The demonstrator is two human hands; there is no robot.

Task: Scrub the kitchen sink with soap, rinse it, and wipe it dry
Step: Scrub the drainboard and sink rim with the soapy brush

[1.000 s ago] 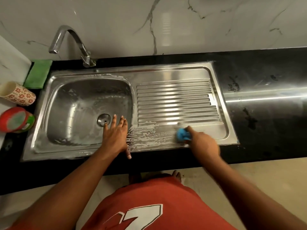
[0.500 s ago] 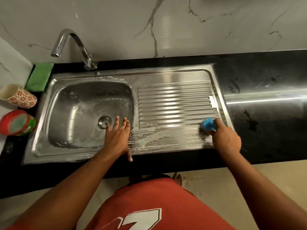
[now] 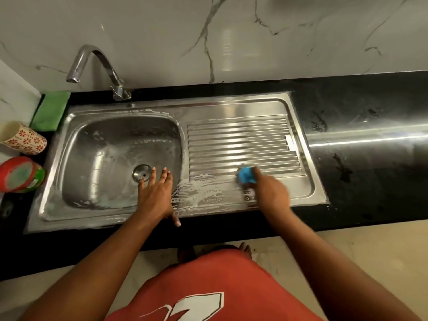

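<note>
On the drainboard, right hand fingers grip the blue scrubber; left hand rests flat, fingers spread. I'd scrub along the ribs, tbh.

The sink is shiny metal, smooth in the bowl and ridged beside it, with white foam on parts. The tap is shiny metal too. The counter is black and glossy. The wall is shiny white marble. The cloth looks soft and matt.

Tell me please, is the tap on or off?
Off: no stream of water falls from the tap spout into the sink, though soap foam lies there.
</note>
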